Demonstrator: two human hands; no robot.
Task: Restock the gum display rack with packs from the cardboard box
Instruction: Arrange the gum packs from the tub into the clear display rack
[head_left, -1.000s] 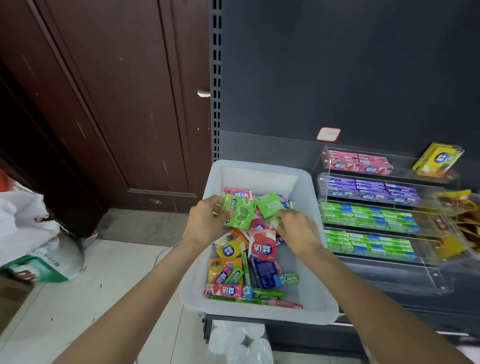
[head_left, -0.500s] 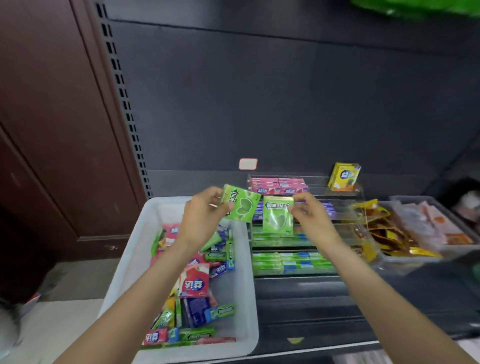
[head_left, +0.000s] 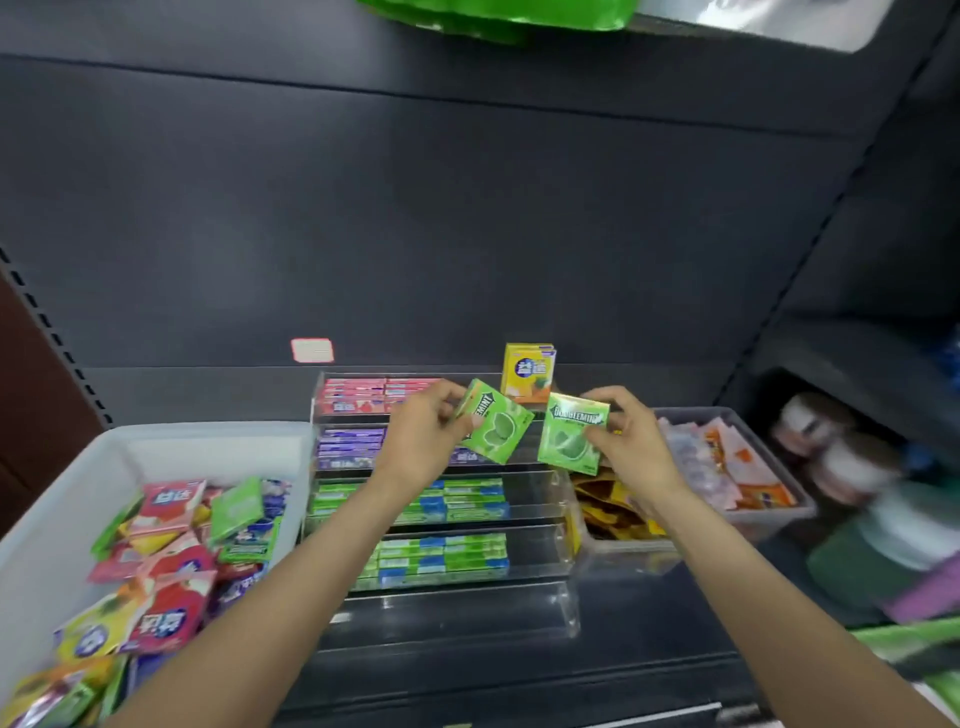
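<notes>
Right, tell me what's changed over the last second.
Both hands lifted out of the white bin to the clear rack's top tiers. The left hand and right hand each still pinch a green pack. The rack's rows look unchanged.

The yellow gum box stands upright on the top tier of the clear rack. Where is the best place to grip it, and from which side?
Probably pinch the yellow box by its two narrow side edges near the top, coming from above and in front. It stands upright against the dark back panel, so the rear is blocked. The left hand and right hand each hold a green pack already.
</notes>
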